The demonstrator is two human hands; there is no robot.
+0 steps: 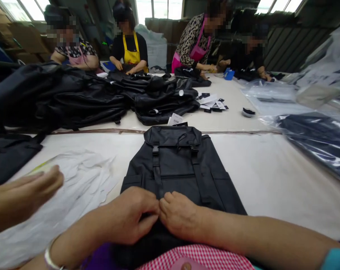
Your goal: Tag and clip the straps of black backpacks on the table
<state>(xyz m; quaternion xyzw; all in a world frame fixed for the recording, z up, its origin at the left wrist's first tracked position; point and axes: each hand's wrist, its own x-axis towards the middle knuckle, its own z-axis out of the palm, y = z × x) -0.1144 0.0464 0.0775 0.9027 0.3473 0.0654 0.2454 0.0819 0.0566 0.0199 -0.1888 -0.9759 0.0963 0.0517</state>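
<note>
A black backpack (pixel 177 187) lies flat before me, its top flap and two buckled straps facing up. Over its lower part, my left hand (pixel 133 215) is closed, fingertips bent down at the left strap's lower end. My right hand (pixel 181 215) is curled closed right beside it, the two touching. What the fingers pinch is hidden beneath them. A white paper tag (pixel 175 119) sticks out past the bag's top.
Another person's hand (pixel 47 182) reaches in at left over a crumpled white plastic sheet (pixel 82 176). Black bags (pixel 60 93) are piled beyond, near loose tags (pixel 211 101). Plastic-wrapped bags (pixel 321 138) lie at right. Several people work across the table (pixel 273 168).
</note>
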